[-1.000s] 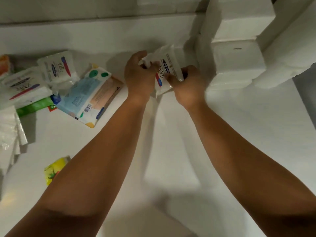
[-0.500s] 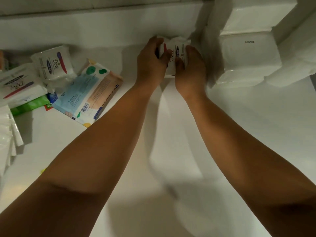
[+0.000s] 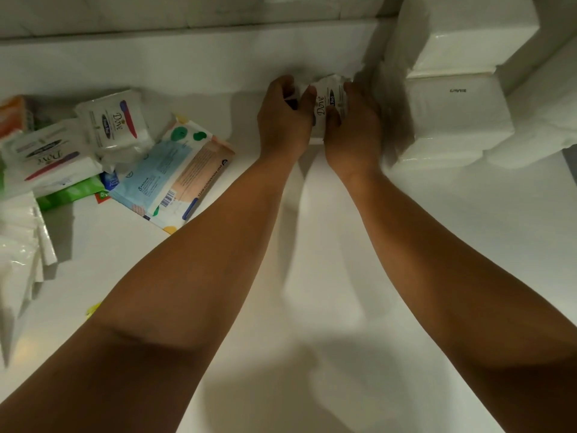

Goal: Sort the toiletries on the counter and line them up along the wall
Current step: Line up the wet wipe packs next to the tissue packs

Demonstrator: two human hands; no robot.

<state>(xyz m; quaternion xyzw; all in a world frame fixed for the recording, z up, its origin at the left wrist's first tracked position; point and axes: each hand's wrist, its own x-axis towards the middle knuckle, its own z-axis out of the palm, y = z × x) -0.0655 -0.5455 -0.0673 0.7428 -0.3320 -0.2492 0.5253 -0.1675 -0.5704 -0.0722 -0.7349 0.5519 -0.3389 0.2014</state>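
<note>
Seen from the head camera, the left hand (image 3: 285, 120) and right hand (image 3: 352, 126) curl around a soap pack (image 3: 327, 104) from either side, thumbs on its printed face. They hold it upright just left of the stack of white packs (image 3: 452, 117), close to the ledge at the back of the counter (image 3: 327, 245). The two-sided grip probably serves to square it beside the stack. Well left of the stack lie two more soap packs (image 3: 112, 123) (image 3: 46, 157), a wipes pack (image 3: 175, 173) and a green packet (image 3: 71, 192), loosely heaped and apparently unsorted.
</note>
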